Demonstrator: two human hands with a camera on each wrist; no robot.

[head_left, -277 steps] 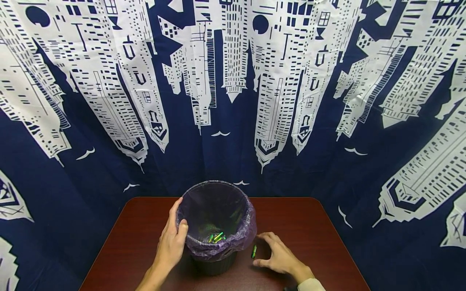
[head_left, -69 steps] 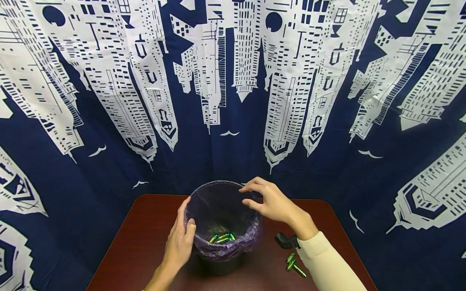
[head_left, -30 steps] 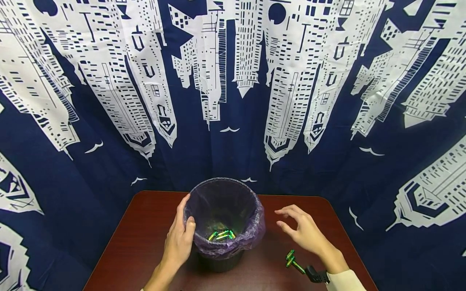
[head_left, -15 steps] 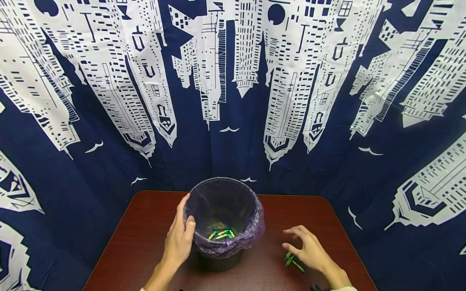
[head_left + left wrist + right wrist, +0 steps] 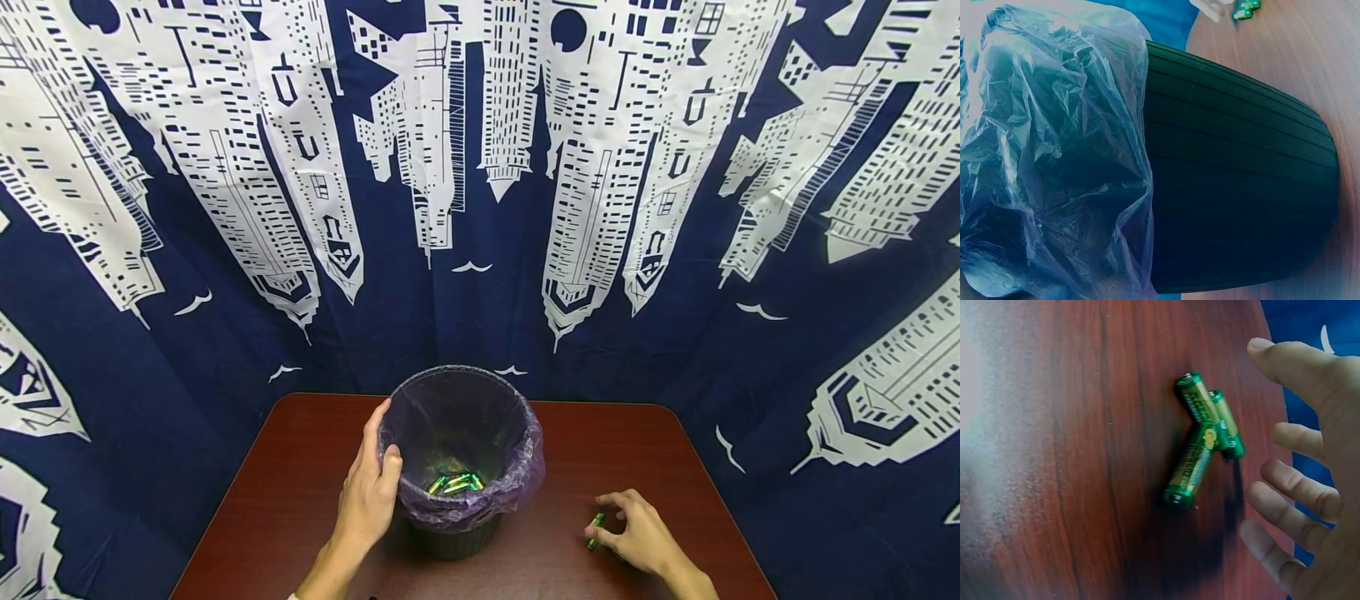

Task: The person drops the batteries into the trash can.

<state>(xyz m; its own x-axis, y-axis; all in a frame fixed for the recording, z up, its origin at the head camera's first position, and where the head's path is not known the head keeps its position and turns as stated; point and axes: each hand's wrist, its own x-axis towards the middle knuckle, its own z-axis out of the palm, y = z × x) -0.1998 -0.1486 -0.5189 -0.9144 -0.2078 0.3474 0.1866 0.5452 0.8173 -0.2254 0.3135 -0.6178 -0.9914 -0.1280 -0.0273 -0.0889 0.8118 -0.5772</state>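
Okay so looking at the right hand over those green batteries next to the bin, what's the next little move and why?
Probably close the right hand on one of the three green batteries. Its fingers are spread above them and grip nothing, and the batteries lie loose in a small crossed pile on the table. The left hand already grips the lined bin, where other batteries lie.

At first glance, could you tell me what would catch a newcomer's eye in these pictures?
Probably the dark waste bin lined with a purple bag, standing mid-table with green batteries at its bottom; the left hand grips its rim. To its right, the right hand spreads its fingers over three more loose batteries on the dark red table, before a blue-and-white skyline curtain.
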